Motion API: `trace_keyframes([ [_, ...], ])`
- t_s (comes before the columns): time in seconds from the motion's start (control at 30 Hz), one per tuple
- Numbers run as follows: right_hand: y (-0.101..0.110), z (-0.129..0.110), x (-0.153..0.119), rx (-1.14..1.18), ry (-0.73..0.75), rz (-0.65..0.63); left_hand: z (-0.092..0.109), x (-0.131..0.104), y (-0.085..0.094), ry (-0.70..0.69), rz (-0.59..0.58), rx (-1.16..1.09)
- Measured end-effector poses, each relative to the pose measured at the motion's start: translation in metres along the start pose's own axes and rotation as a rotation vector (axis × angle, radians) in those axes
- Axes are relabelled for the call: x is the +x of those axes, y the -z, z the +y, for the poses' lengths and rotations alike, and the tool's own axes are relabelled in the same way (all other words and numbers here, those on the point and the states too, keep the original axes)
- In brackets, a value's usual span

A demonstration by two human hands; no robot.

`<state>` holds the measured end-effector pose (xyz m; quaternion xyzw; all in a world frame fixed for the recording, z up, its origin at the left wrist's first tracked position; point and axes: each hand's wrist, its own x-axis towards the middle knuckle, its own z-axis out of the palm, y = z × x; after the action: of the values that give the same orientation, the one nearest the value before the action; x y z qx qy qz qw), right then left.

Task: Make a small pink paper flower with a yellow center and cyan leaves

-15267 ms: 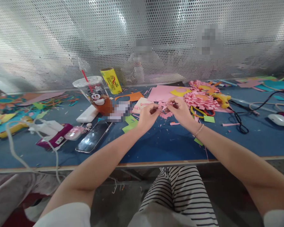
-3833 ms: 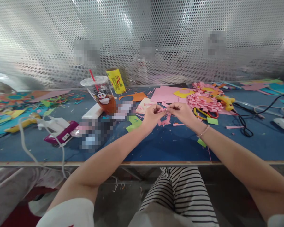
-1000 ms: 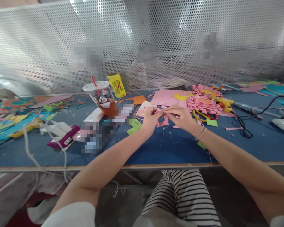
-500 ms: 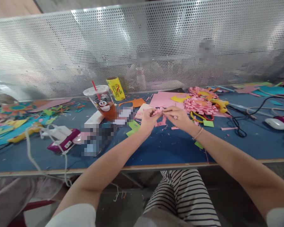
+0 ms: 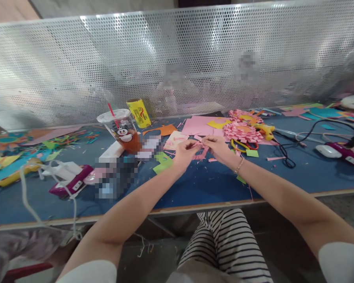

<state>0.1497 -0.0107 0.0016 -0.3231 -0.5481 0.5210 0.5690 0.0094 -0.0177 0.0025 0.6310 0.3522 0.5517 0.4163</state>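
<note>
Near the middle of the blue table, my left hand point(image 5: 186, 152) has its fingers closed on a small pink paper piece point(image 5: 198, 144). My right hand point(image 5: 218, 147) meets it from the right, its thumb and fingertips pinching the same pink paper. The fingertips of both hands almost touch, and they hide part of the piece. Behind them lies a pink sheet point(image 5: 191, 125). Fringed pink paper flowers point(image 5: 242, 131) sit to the right of my right hand, next to scissors with yellow and red handles point(image 5: 238, 146). Green paper scraps point(image 5: 163, 162) lie left of my left hand.
A cup with an orange drink point(image 5: 124, 135) and a yellow roll point(image 5: 140, 114) stand at the back left. Purple power strips point(image 5: 73, 181) with cables lie on both sides. A yellow glue gun point(image 5: 17, 173) is far left. A perforated metal screen point(image 5: 106, 59) borders the table's back.
The view has shifted slightly, so most table items appear a little further left. Both hands still hold the pink paper together, with a small change in finger pose.
</note>
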Motion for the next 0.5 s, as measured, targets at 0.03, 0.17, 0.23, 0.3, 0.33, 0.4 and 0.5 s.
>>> trace_keyframes([
  [0.03, -0.0007, -0.0004, -0.0005, 0.024, -0.018, -0.013, 0.0009, 0.0, 0.0002, 0.017, 0.003, -0.001],
  [0.17, -0.0006, 0.001, -0.0008, 0.065, -0.031, -0.043, 0.0026, 0.0003, 0.001, 0.066, 0.014, -0.027],
  [0.23, 0.0005, 0.0028, -0.0001, 0.053, -0.021, -0.039, 0.0025, 0.0003, 0.0008, 0.068, 0.02, -0.022],
  [0.3, 0.0018, 0.0049, 0.0009, 0.015, -0.003, -0.037, 0.002, 0.0, 0.0006, 0.072, 0.026, 0.003],
  [0.33, 0.0025, 0.0058, 0.0014, -0.01, 0.007, -0.038, 0.0016, -0.0001, 0.0005, 0.076, 0.031, 0.016],
  [0.4, 0.004, 0.007, 0.0023, -0.058, 0.019, -0.047, 0.0005, -0.0003, 0.0006, 0.089, 0.043, 0.027],
  [0.5, 0.0064, 0.0065, 0.0025, -0.151, 0.053, -0.065, -0.0014, -0.0004, 0.0011, 0.113, 0.047, 0.002],
])
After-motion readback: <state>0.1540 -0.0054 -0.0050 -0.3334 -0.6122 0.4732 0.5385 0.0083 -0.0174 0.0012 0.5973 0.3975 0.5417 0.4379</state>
